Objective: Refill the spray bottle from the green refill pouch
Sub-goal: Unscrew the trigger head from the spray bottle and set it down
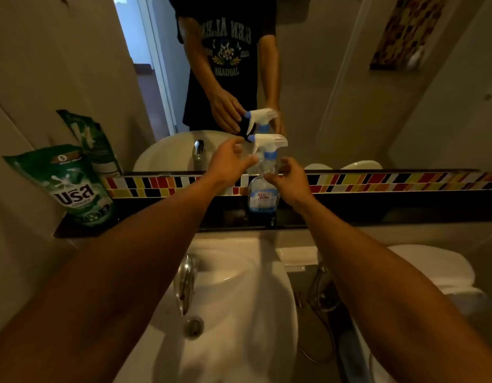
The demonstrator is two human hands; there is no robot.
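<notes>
A clear spray bottle (262,193) with a white trigger head (269,143) and blue collar stands upright on the dark ledge below the mirror. My left hand (229,160) hovers just left of the trigger head, fingers spread, not clearly touching it. My right hand (290,179) is beside the bottle's neck on the right, fingers apart and close to it. The green refill pouch (70,186) leans against the wall at the ledge's far left, well away from both hands.
A white sink (239,299) with a chrome tap (185,280) lies below my arms. A mirror behind the ledge reflects the person, bottle and pouch. A coloured tile strip (377,182) runs along the ledge. A white toilet (432,269) sits at the right.
</notes>
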